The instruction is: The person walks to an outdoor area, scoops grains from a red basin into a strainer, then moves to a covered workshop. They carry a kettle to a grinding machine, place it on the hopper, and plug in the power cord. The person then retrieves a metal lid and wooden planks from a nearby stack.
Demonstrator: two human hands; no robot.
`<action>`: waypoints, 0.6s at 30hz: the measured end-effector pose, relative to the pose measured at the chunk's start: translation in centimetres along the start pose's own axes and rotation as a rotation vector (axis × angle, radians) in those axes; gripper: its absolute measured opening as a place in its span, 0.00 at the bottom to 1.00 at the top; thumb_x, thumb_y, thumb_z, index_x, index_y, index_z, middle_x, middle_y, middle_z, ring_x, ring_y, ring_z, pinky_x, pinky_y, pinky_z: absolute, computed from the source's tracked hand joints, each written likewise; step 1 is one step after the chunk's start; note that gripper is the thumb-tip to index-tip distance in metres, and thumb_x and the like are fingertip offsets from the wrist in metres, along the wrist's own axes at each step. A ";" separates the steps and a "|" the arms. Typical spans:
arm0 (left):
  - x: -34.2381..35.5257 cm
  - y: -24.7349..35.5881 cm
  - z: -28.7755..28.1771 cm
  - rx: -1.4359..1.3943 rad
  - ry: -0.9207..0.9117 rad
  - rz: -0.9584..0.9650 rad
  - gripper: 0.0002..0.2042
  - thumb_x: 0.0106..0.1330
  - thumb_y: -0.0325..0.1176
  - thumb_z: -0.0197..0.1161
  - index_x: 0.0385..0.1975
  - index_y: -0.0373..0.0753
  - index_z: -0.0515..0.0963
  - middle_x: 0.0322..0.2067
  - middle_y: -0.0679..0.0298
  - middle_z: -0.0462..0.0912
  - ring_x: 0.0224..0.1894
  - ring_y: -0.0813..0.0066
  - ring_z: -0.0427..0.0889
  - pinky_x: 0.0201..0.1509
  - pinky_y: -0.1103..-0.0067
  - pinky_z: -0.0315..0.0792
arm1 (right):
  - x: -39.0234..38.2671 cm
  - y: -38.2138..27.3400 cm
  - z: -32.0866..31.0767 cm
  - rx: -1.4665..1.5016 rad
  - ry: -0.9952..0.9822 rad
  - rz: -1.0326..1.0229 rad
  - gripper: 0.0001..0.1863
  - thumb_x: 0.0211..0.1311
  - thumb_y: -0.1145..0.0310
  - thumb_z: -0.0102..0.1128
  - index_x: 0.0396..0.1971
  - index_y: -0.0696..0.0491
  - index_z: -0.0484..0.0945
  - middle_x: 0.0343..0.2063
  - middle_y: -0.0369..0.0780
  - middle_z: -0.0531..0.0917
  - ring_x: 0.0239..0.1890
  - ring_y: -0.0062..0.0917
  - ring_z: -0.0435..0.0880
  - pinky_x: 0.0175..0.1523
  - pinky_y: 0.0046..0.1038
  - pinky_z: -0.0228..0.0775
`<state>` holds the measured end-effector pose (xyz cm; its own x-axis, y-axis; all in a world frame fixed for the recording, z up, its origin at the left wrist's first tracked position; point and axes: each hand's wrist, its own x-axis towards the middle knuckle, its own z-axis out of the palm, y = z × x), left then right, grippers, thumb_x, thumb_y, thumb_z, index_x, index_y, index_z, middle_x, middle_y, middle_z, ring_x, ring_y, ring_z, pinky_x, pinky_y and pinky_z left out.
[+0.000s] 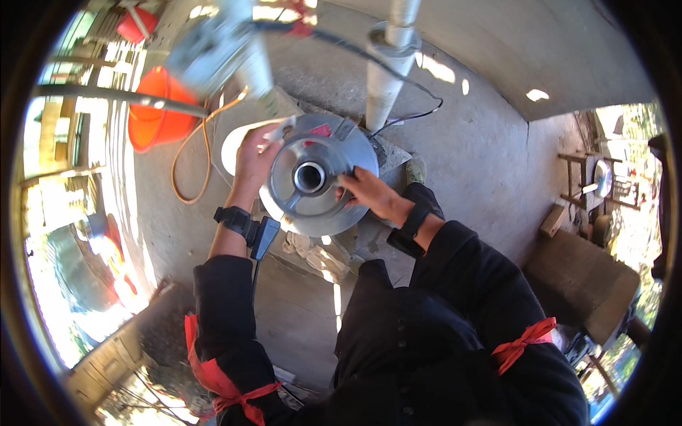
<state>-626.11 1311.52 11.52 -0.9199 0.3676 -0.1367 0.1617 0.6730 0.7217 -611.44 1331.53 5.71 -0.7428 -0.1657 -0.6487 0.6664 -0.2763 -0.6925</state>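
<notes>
In front of me is a round silver metal cover with a raised ring, spokes and a dark open tube at its centre. It sits on a wide round metal body. At its left rim my left hand curls its fingers over the edge, partly blurred. My right hand comes from the right, with its fingers bent around the ring beside the tube. A red label lies on the far side of the cover. The undersides of both grips are hidden.
A blurred grey metal machine part stands beyond the cover, left of a pale upright post with a black cable. An orange bucket and a yellow hose are at left. Crumpled cloth lies nearer me. A wooden stool stands far right.
</notes>
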 end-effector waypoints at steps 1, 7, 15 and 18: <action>-1.7 -0.6 -1.1 -0.097 0.116 -0.014 0.14 0.59 0.27 0.61 0.46 0.40 0.77 0.43 0.62 0.79 0.38 0.72 0.79 0.43 0.78 0.73 | 0.0 0.0 0.1 -0.011 -0.007 -0.003 0.16 0.66 0.58 0.49 0.39 0.57 0.68 0.32 0.40 0.79 0.35 0.24 0.81 0.39 0.28 0.76; -20.2 -8.5 -3.0 -0.562 0.423 -0.315 0.07 0.67 0.29 0.54 0.39 0.35 0.77 0.34 0.65 0.81 0.30 0.83 0.75 0.33 0.86 0.70 | 0.0 0.3 1.5 -0.132 0.059 0.002 0.15 0.67 0.58 0.47 0.41 0.56 0.67 0.33 0.39 0.79 0.34 0.24 0.82 0.39 0.30 0.78; -51.2 -18.6 10.9 -0.927 0.493 -1.050 0.08 0.65 0.31 0.55 0.38 0.35 0.77 0.31 0.65 0.81 0.25 0.82 0.76 0.27 0.85 0.69 | 0.6 0.5 2.1 -0.280 0.049 0.005 0.15 0.67 0.57 0.48 0.41 0.55 0.71 0.32 0.39 0.80 0.35 0.25 0.81 0.40 0.32 0.78; -57.2 -18.8 16.6 -1.059 0.418 -1.225 0.08 0.64 0.30 0.54 0.38 0.36 0.77 0.31 0.63 0.82 0.24 0.81 0.76 0.27 0.84 0.69 | 0.9 0.5 2.0 -0.308 0.092 0.020 0.15 0.68 0.58 0.47 0.45 0.53 0.70 0.35 0.38 0.79 0.39 0.27 0.80 0.44 0.34 0.76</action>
<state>-570.63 1288.52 -5.53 -0.3652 -0.3148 -0.8761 -0.8125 -0.3517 0.4650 -611.86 1329.33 5.44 -0.7296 -0.0776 -0.6795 0.6796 0.0284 -0.7330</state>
